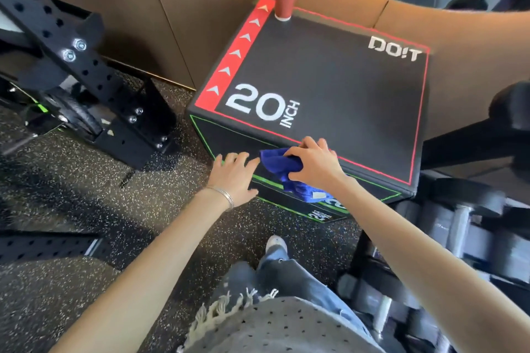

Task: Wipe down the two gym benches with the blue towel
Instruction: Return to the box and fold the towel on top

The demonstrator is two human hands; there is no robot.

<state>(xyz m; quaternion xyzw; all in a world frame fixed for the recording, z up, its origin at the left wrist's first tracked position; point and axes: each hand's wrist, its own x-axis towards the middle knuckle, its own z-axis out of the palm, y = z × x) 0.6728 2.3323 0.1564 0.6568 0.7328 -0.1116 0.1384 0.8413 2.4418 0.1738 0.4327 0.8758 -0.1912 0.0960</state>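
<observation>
A black padded bench box (329, 80) marked "20 INCH" and "DO!T", with a red band and red outline on top, fills the middle of the head view. My right hand (314, 160) grips the bunched blue towel (289, 173) at the box's near top edge; the towel hangs down over the green-lined front face. My left hand (233, 175), a thin bracelet on its wrist, lies flat with fingers apart against the front face just left of the towel. No second bench can be made out for sure.
A red paper cup (285, 0) stands on the box's far left corner. A black perforated steel rack (74, 66) stands at left on the speckled rubber floor (86, 186). Dumbbells on a rack (459, 232) sit at right. A brown wall panel (200, 8) rises behind the box.
</observation>
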